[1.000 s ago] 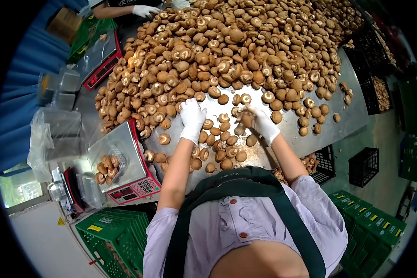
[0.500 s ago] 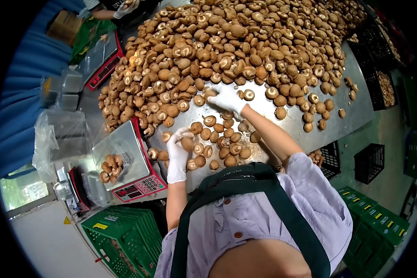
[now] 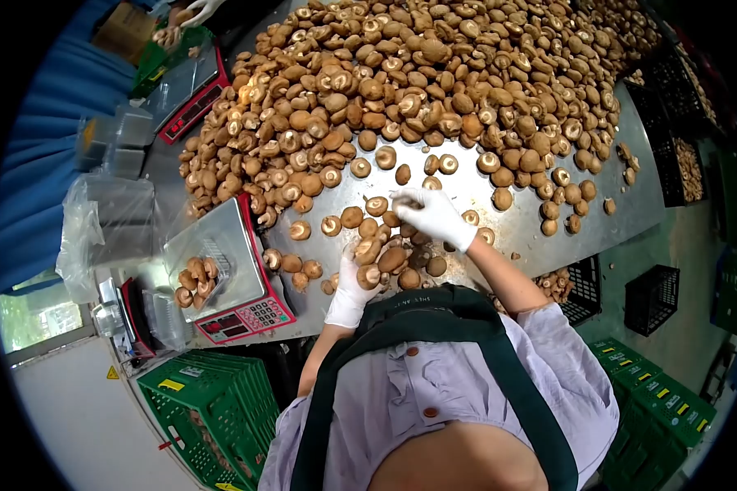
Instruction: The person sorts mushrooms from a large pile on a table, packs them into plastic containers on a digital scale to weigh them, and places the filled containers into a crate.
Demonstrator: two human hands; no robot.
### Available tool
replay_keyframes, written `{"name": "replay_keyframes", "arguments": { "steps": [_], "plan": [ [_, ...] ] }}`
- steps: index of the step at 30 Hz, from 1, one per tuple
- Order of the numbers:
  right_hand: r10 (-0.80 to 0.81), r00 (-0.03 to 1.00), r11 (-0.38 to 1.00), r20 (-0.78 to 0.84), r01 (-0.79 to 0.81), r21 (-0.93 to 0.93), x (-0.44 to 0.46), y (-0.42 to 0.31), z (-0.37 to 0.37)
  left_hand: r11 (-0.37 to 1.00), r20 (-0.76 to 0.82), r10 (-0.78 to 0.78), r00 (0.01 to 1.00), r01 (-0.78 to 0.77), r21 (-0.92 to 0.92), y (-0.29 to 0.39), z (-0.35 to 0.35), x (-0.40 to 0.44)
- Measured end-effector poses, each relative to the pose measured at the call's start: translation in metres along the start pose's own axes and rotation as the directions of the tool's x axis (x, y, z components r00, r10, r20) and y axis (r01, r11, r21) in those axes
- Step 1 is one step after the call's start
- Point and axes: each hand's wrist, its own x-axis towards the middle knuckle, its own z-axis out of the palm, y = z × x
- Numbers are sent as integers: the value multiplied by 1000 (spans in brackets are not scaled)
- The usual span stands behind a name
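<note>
My left hand (image 3: 351,288), in a white glove, is curled around several brown mushrooms (image 3: 391,260) near the table's front edge. Up and to the right, my right hand (image 3: 434,214), also gloved, reaches over the loose mushrooms; its fingers are partly curled and whatever lies under them is hidden. A few single mushrooms (image 3: 403,173) lie between my hands and the big mushroom pile (image 3: 434,74). The metal table (image 3: 540,244) carries all of them.
A red-framed scale (image 3: 221,270) at the left holds a clear tray with mushrooms (image 3: 195,282). Behind it is a second scale (image 3: 190,90). Green crates (image 3: 213,401) stand at the lower left, a black crate (image 3: 652,299) at the right. A co-worker's gloved hand (image 3: 203,10) shows top left.
My left hand has moved right and now holds several mushrooms. My right hand has come down and right from the pile's edge. The co-worker's hand has shifted left.
</note>
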Motion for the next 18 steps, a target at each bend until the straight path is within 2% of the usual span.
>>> {"name": "replay_keyframes", "arguments": {
  "steps": [1, 2, 3, 4, 5, 7, 8, 9, 11, 12, 13, 14, 15, 16, 17, 18],
  "plan": [
    [-19, 998, 998, -61, 15, -63, 15, 15, -1, 1000, 7, 3, 1000, -3, 4, 3, -1, -3],
    [-73, 988, 976, -136, 43, -212, 30, 24, -3, 1000, -24, -1, 1000, 0, -17, 6, -2, -6],
    [-73, 987, 951, -145, 25, -310, 45, 24, -7, 999, -58, -8, 998, 5, -40, 6, -3, -7],
    [-104, 982, 905, -161, 26, -425, 56, 21, -8, 995, -165, 28, 986, -43, -92, 3, 23, -14],
    [-136, 976, 846, -171, 25, -533, 67, 17, -8, 995, -162, 27, 986, -42, -92, 3, 9, -10],
    [-303, 946, 732, -114, 155, -664, 96, 39, 4, 989, 79, -19, 997, 31, -144, 4, -32, -2],
    [-207, 977, 707, -53, 112, -698, 107, 45, 12, 999, 3, 18, 1000, -18, -51, 3, -23, -2],
    [-296, 955, 574, -8, 171, -801, 116, 62, 18, 998, 3, 24, 1000, -23, -53, 3, -16, -2],
    [-339, 940, 599, -31, 191, -777, 123, 70, 18, 998, 156, -20, 988, 29, -56, 3, -2, -3],
    [-250, 963, 796, -99, 146, -587, 119, 59, 17, 1000, 13, 1, 1000, -1, 6, 4, 16, -8],
    [-197, 969, 924, -152, 132, -358, 113, 56, 18, 1000, 15, 16, 1000, -16, -3, 6, 17, -9],
    [-104, 986, 988, -134, 88, -123, 105, 53, 18, 999, -1, 18, 1000, -18, 31, 7, 17, -9],
    [-12, 996, 993, -91, 23, 113, 95, 43, 16, 998, -18, 20, 1000, -18, 63, 7, 18, -10],
    [159, 983, 914, 92, -182, 361, 81, 30, 9, 990, -19, 64, 998, -61, 126, 8, 25, -15],
    [138, 978, 764, 160, -207, 611, 68, 29, 13, 991, -23, 73, 997, -70, 111, 8, 34, -19],
    [153, 972, 711, 179, -234, 664, 56, 20, 13, 972, -60, 132, 989, -117, 204, 10, 45, -20]
  ]
}}
